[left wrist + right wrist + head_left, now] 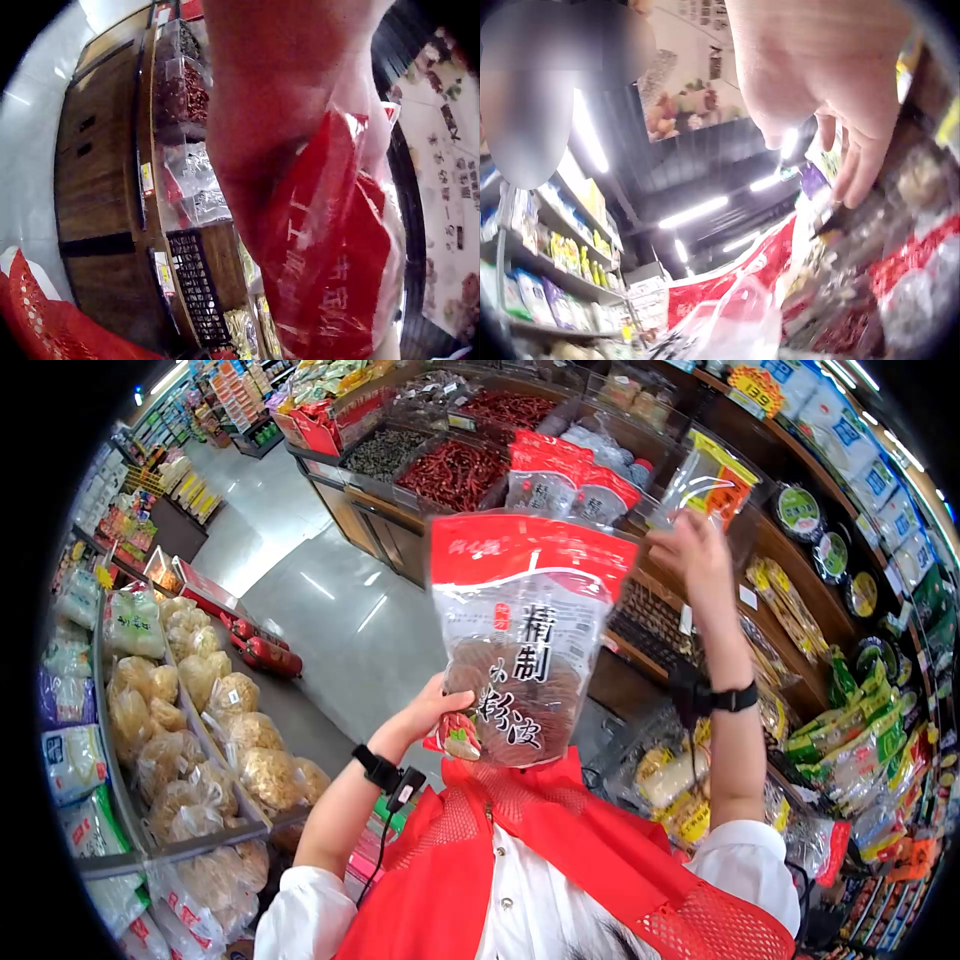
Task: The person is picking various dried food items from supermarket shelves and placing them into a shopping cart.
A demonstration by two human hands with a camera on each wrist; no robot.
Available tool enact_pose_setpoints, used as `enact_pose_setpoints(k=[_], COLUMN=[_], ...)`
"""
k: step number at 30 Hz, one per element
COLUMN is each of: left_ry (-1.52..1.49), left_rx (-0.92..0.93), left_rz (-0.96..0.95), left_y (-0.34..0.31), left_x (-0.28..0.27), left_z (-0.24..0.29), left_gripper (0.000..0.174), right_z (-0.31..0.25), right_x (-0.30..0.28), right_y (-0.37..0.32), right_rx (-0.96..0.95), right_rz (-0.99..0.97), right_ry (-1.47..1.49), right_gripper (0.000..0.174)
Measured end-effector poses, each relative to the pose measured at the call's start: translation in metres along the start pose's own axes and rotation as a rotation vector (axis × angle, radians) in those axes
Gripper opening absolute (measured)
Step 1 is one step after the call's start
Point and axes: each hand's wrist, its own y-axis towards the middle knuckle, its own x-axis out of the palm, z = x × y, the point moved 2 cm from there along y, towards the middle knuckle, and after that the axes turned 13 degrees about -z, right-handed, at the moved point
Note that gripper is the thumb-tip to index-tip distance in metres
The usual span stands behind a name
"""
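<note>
My left hand (432,712) grips the lower left corner of a large clear bag of brown starch sheets (540,660). The bag has a red top band and black lettering, and stands upright before my chest. In the left wrist view the bag's red, creased plastic (330,255) is folded at the hand (292,97). To the bag's upper right is my raised right hand (700,560), slightly blurred. Fingers of the right hand (832,112) hang loosely bent with nothing between them in the right wrist view. Behind that hand, a yellow-and-orange packet (712,485) overlaps the fingertips in the head view.
Bins of dried chillies (455,472) and several similar red-topped bags (548,465) stand ahead. Bagged dry goods (250,740) fill a display on the left. Packets and shelves (850,730) line the right side. A red fire extinguisher (270,658) lies by the left display.
</note>
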Motion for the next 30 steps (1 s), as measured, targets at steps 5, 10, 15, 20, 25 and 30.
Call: enact_pose_setpoints(k=[5,10,15,20,25,30], left_ry=[-0.127,-0.638,-0.414,-0.329,-0.116,0.598], left_rx=[0.022,-0.203,-0.444,-0.345,-0.356,-0.105], left_rz=[0.213,0.312,0.236,0.218,0.075,-0.336], left_y=[0.037,0.120,0.174,0.229,0.284,0.322], left_x=[-0.059,-0.100,-0.139,-0.162,-0.167,-0.161], left_z=[0.024,0.067,0.092,0.117,0.144,0.188], left_gripper=[0.049,0.041,0.031,0.027,0.033,0.042], right_z=[0.088,0.136,0.177,0.181,0.183,0.192], right_x=[0.097,0.116,0.097,0.070,0.040,0.013], right_y=[0.003,0.048,0.102,0.147,0.161,0.162], right_rx=[0.317,0.769,0.873,0.599,0.522,0.248], right_rz=[-0.703,-0.474,-0.393,-0.288,-0.177,-0.090], right_ry=[0.209,0.975,1.000,0.777,0.790,0.669], right_gripper=[0.055,0.040,0.035,0.033,0.038,0.047])
